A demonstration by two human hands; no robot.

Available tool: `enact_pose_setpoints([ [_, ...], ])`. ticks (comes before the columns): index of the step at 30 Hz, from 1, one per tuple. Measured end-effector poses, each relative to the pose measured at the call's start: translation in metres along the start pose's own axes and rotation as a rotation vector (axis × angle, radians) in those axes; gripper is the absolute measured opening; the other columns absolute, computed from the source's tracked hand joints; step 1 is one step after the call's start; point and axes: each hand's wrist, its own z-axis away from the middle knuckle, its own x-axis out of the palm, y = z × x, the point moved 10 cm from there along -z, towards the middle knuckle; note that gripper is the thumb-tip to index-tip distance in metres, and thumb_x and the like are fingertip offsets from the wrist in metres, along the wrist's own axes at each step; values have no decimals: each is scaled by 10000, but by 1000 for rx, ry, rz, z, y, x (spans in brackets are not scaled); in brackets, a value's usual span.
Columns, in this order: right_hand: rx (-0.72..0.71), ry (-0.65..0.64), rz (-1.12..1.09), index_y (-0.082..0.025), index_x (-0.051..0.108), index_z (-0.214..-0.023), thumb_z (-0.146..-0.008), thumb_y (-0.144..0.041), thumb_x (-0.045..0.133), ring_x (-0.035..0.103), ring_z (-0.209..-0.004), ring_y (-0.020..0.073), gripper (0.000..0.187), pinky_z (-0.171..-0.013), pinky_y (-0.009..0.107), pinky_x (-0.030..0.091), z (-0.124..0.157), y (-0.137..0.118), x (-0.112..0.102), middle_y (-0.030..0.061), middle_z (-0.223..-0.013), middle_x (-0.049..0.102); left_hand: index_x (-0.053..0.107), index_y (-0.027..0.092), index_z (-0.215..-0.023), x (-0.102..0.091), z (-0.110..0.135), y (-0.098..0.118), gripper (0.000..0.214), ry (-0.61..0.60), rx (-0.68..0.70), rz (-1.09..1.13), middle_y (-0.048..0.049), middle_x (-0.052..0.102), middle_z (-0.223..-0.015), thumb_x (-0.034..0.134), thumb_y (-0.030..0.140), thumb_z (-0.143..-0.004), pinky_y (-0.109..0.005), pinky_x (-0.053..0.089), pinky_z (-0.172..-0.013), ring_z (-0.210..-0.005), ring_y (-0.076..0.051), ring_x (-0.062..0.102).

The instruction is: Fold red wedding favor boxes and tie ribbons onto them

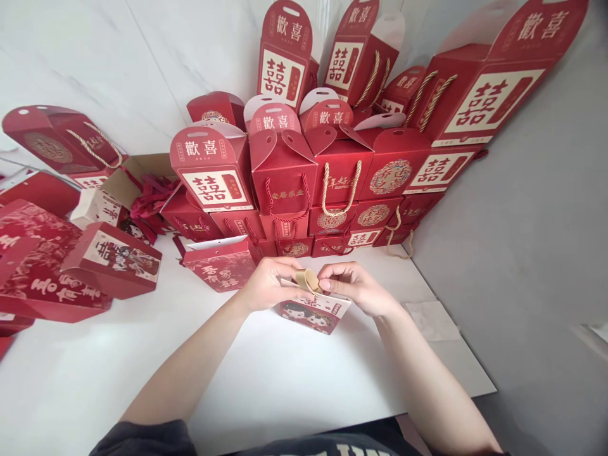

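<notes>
In front of me on the white table stands a small red-and-white gift bag (pixel 311 316) printed with cartoon figures. A gold ribbon (pixel 308 278) forms a loop at its top edge. From the left, my left hand (pixel 273 285) pinches the ribbon loop and the bag's top, its fingers closed. My right hand (pixel 354 286) closes thumb and forefinger on the ribbon's other side. Where the ribbon meets the bag is partly hidden by my fingers. Just behind my left hand a red gift bag (pixel 221 263) with pale writing leans against the stacked boxes.
Stacked red gift boxes (pixel 285 164) with rope handles fill the back against the wall. More red bags and boxes (pixel 42 266) lie at the left, near an open cardboard box (pixel 149 166) holding dark red ribbons (pixel 154 202). A grey wall (pixel 522 253) bounds the right side.
</notes>
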Motion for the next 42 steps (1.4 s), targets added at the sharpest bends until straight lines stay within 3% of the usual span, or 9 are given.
enact_pose_setpoints([
  [5, -29, -9, 40, -152, 702, -765, -777, -423, 765, 520, -584, 107, 279, -565, 240, 390, 0, -1, -1, -3, -663, 632, 798, 175, -799, 1, 0, 2, 160, 3, 22, -53, -65, 695, -815, 836, 285, -690, -237, 551, -665, -738, -150, 667],
  [11, -91, 120, 72, -169, 720, -762, -790, -411, 756, 568, -630, 124, 247, -594, 253, 428, 1, -8, -9, 13, -706, 679, 786, 155, -756, -2, 1, -6, 190, 39, -39, 13, -57, 664, -802, 860, 289, -644, -250, 566, -658, -716, -155, 673],
  [23, -152, 135, 170, -189, 760, -752, -784, -351, 770, 583, -655, 130, 165, -606, 261, 436, 6, -18, -13, 24, -742, 696, 770, 154, -765, 0, 2, 1, 166, 34, 3, -7, -39, 644, -793, 846, 258, -660, -231, 574, -650, -719, -133, 651],
  [32, -51, 92, 40, -170, 745, -753, -746, -340, 802, 575, -589, 103, 179, -556, 225, 438, 3, -5, -10, 9, -682, 697, 763, 152, -748, 1, 1, 8, 154, 19, 57, -91, -40, 656, -756, 834, 271, -681, -227, 522, -628, -696, -135, 637],
  [42, -75, 134, 48, -166, 734, -718, -743, -343, 802, 572, -572, 102, 192, -544, 226, 440, 3, -8, -12, 10, -667, 694, 755, 145, -753, 1, 1, 4, 165, 21, 27, -65, -47, 647, -777, 826, 278, -686, -246, 539, -633, -716, -150, 641],
])
